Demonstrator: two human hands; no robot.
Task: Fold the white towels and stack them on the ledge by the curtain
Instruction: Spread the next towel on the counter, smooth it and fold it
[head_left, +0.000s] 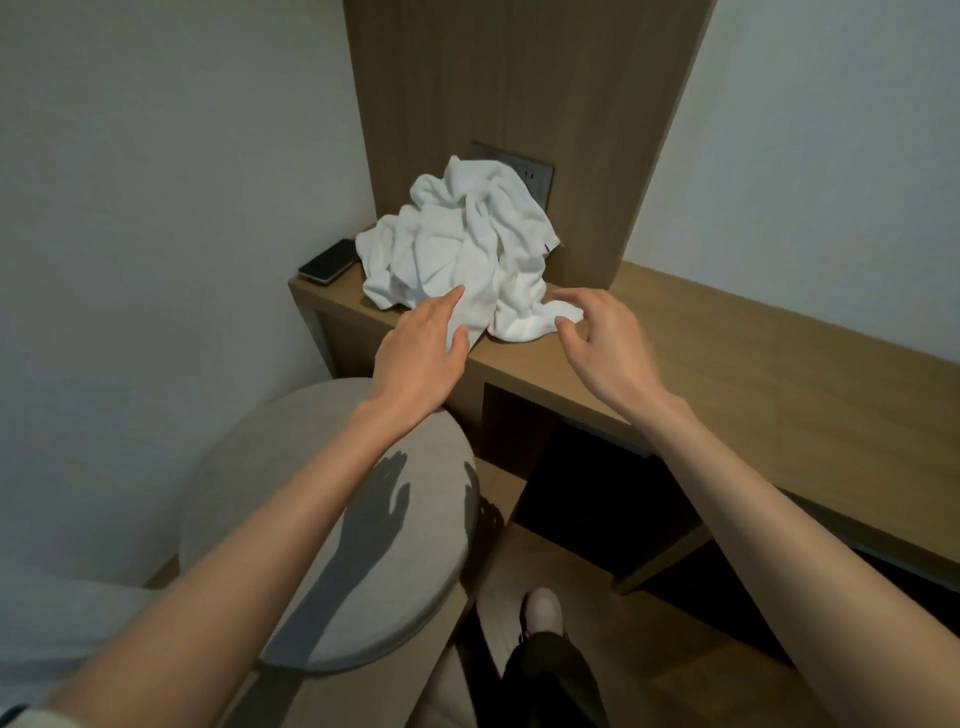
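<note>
Heap of white towels (457, 244) is all bunched up, so I can't tell how many pcs are in it or where one ends. It covers the lower left of the socket plate (530, 174) behind it; only the plate's top edge and right part w/ a few slots show. The dark phone (327, 262) lies just left of the heap, its far corner at or under the cloth edge, can't say which. The heap sits on the wooden ledge (727, 374), against the wood panel (519, 78) behind, w/ one fold drooping over the ledge's front edge. My left hand (421, 343) lies on that front fold, fingers straight and close together, flat on the cloth, thumb resting on the drooping bit; no grip, just touching. My right hand (608, 343) is at the heap's right front corner, fingers spread wide and gently curved, holding nothing; thumb and forefinger tips are right by the towel corner, but whether they touch it I can't make out. Below the heap, under my left forearm, is a round grey chair (337, 519), cut off at the frame's bottom left. My shoe (543, 610) shows lower down, leg mostly out of frame.
</note>
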